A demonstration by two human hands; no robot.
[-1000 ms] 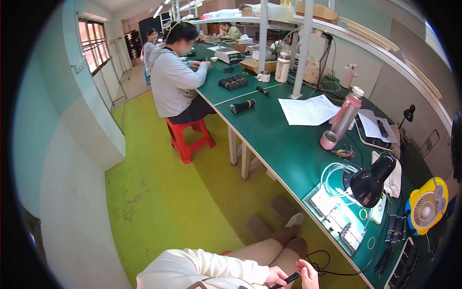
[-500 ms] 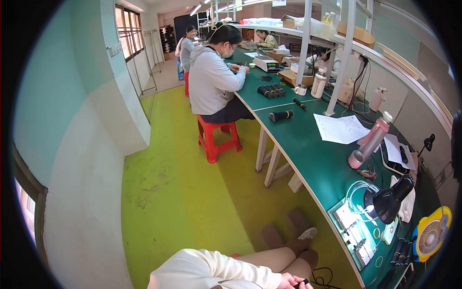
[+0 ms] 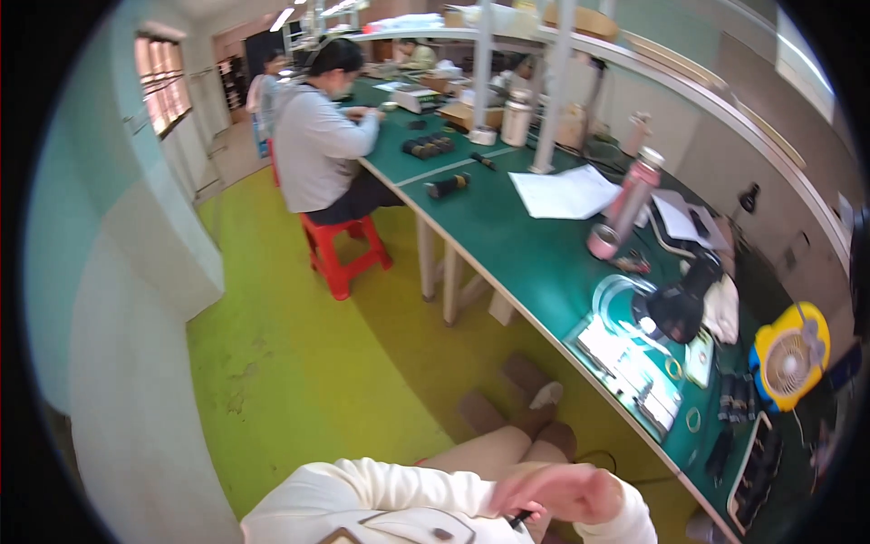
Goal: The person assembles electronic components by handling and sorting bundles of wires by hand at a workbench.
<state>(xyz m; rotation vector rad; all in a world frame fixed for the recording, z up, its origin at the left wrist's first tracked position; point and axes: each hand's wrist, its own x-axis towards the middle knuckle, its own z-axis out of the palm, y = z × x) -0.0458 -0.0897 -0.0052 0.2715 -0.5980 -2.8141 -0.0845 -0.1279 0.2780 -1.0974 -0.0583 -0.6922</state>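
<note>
In my lap, at the lower edge, my left hand (image 3: 537,512) is closed on a small dark stick-like piece (image 3: 521,519), whose kind I cannot make out. My right hand (image 3: 573,490) passes across in front of it, smeared by motion, so its fingers and any hold are unclear. Both arms wear white sleeves. To the right of my hands, the green workbench (image 3: 507,263) carries a metal fixture (image 3: 625,372) brightly lit by a black desk lamp (image 3: 680,308). Neither hand touches the bench.
A yellow-blue fan (image 3: 791,358), black bundles (image 3: 736,397) and a tray of dark parts (image 3: 757,471) stand at the right. A pink thermos (image 3: 634,195) and paper sheets (image 3: 562,190) lie farther back. A co-worker (image 3: 317,145) sits on a red stool (image 3: 340,258) at the far left.
The view has swung right, shifting the bench left and up in the picture. My right forearm and hand have come into sight over my left hand.
</note>
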